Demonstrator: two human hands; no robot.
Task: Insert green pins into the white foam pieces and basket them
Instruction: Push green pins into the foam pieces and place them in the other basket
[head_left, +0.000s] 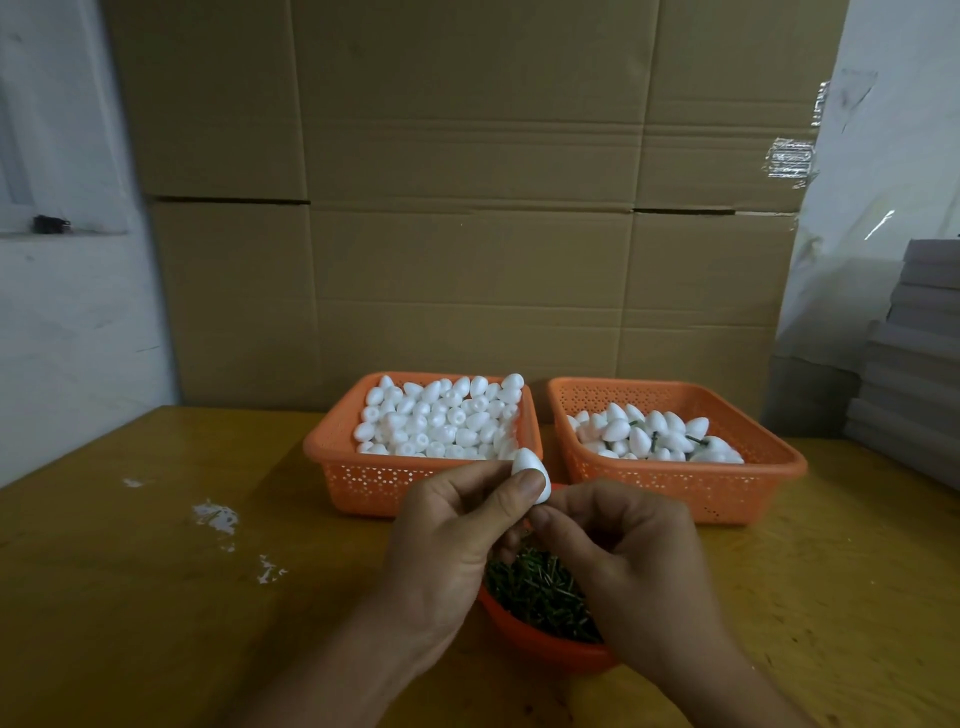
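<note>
My left hand (457, 525) pinches a white egg-shaped foam piece (529, 465) between thumb and fingers, above an orange bowl (540, 647) full of green pins (540, 592). My right hand (623, 556) meets it from the right, fingertips pinched together at the foam's lower end; whatever they hold is hidden. Behind stand two orange baskets: the left basket (374, 478) is heaped with plain foam pieces (436, 421), the right basket (691, 488) holds foam pieces with green pins (654, 436).
The yellow-brown table (156, 597) carries white foam crumbs (218, 519) at the left. Stacked cardboard boxes (467, 208) rise right behind the baskets. A pile of grey boards (914, 374) stands at the right edge.
</note>
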